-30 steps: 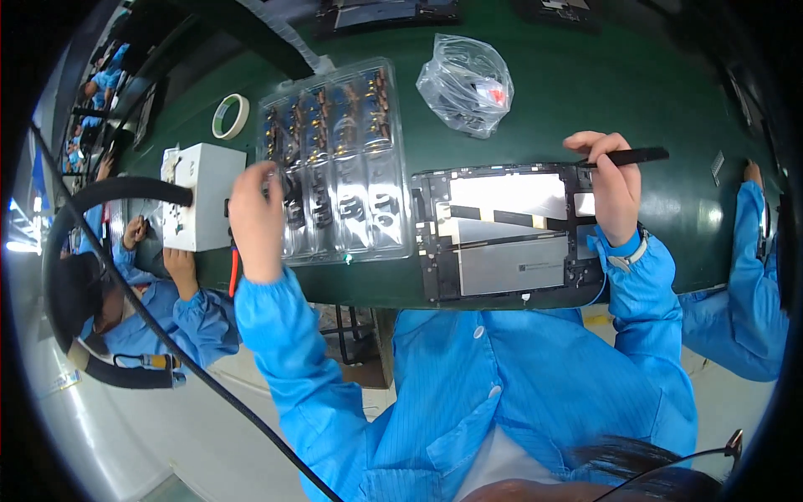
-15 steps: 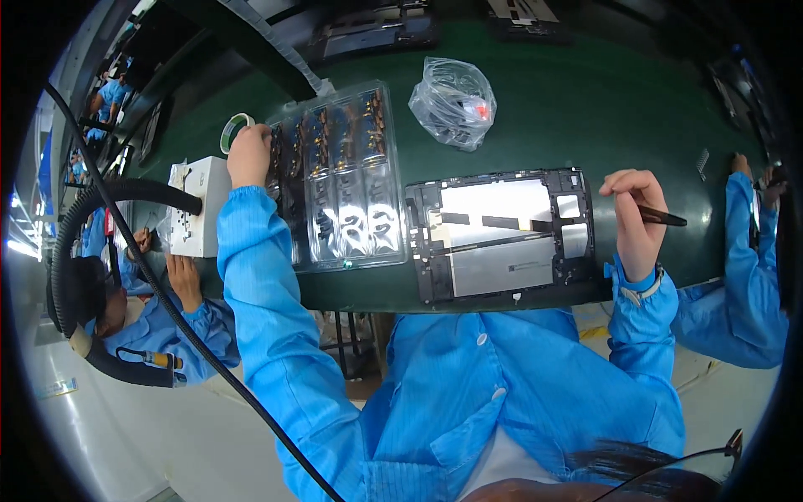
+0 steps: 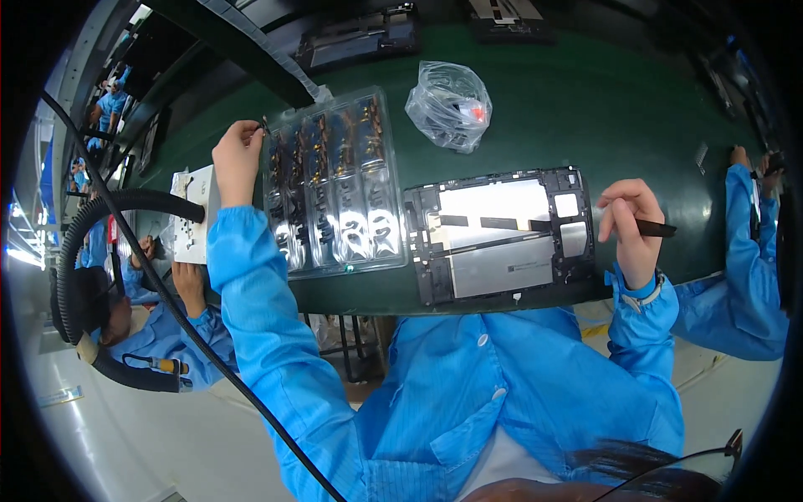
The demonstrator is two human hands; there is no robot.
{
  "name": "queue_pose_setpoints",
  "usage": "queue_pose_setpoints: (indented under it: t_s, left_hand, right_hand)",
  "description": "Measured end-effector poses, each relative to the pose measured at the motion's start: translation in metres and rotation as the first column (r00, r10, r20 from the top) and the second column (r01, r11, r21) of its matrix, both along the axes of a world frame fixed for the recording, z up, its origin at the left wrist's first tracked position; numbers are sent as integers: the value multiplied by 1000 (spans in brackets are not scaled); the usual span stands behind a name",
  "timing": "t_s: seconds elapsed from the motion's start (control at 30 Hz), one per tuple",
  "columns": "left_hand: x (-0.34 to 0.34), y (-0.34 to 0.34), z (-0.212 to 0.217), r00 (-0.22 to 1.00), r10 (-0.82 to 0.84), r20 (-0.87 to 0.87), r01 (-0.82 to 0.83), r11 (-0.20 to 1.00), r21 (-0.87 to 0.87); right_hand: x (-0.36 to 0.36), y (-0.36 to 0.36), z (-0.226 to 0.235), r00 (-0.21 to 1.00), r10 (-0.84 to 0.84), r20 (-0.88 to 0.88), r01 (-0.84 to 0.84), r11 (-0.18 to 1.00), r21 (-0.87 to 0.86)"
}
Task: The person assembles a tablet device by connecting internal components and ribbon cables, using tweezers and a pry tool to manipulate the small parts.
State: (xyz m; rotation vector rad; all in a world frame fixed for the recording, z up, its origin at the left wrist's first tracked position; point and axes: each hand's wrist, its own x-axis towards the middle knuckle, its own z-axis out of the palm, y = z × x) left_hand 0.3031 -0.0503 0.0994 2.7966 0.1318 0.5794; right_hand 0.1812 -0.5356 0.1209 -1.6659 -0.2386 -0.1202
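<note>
Head view: left hand [image 3: 237,163], fingers pinching a small dark part [image 3: 265,126] at the far-left corner of the blister tray [image 3: 395,180], liable to drop should grip slacken; right hand [image 3: 633,224], fingers round a black stick-like tool [image 3: 657,228]; open tablet chassis [image 3: 502,269], near edge of bench [image 3: 544,100].

Single head-worn fisheye, left of pair; faces down over green bench [image 3: 535,109] from near above.

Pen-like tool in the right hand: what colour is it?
The pen-like tool is black, seen best in the head view.
</note>
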Motion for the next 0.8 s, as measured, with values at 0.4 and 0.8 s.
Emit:
queue_pose_setpoints:
  t_s: [0.4, 0.8]
  left_hand:
    - [-130, -226, 59, 500, -819, 282, 733, 573, 366]
    - [-129, -254, 40, 518, -810, 274, 841, 542, 11]
  right_hand:
    - [-2, 59, 8, 734, 492, -468, -276, 846, 457]
    - [-7, 56, -14, 938, 243, -247, -185, 954, 236]
